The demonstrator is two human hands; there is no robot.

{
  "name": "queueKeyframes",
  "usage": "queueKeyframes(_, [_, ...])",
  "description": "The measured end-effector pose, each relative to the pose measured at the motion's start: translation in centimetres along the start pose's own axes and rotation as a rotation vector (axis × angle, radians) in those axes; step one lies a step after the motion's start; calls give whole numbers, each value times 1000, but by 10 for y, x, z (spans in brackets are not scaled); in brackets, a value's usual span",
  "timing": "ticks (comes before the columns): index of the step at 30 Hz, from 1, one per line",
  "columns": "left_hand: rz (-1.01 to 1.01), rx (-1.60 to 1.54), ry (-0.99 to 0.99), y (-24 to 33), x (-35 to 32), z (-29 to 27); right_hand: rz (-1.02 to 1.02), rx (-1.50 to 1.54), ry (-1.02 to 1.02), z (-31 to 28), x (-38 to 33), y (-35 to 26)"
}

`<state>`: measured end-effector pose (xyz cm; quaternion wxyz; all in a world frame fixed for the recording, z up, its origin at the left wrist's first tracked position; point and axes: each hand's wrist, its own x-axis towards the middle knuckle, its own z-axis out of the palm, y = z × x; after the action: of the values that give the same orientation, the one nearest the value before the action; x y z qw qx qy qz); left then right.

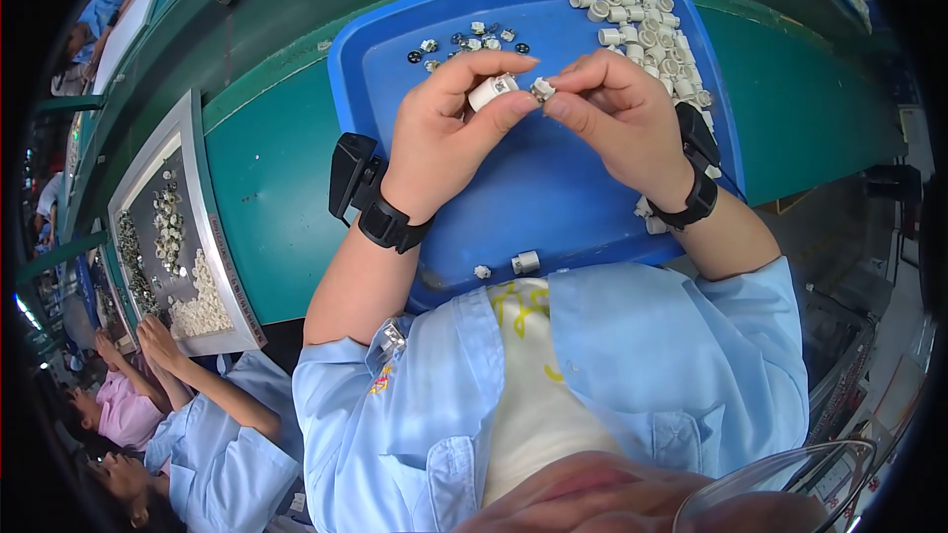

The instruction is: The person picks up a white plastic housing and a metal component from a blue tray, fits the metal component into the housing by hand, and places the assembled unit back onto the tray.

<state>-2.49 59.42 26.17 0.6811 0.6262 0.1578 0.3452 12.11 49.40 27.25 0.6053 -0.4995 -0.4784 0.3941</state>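
Above a blue tray [494, 197], my left hand [449, 118] pinches a white cylindrical plastic housing [492, 92] between thumb and fingers. Close beside it, my right hand [622, 114] grips a small white and metal part [542, 89] with its fingertips. The two pieces are near each other; a narrow gap seems to lie between them. At the tray's far left lies a loose group of small white and black metal parts [484, 39]. Many white cylindrical housings [647, 35] are heaped along its right side.
Near the tray's front edge lie a single white housing [525, 262] and a small white part [482, 271]. The tray rests on a green table [262, 197]. To the left, a metal-framed tray [202, 197] holds sorted small parts, with a co-worker's hands [158, 341] at its edge.
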Motion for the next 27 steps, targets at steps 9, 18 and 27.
queueKeyframes(9, [-84, 63, -39, -4, 0, -6, -287, -717, 66, 2, 1, -7])
queueKeyframes(18, [-180, 88, -105, 0, 0, -7, -511, -910, -47, -4, 7, -12])
queueKeyframes(27, [-168, 59, -94, -1, 1, -6, -533, -879, -46, -6, 7, -15])
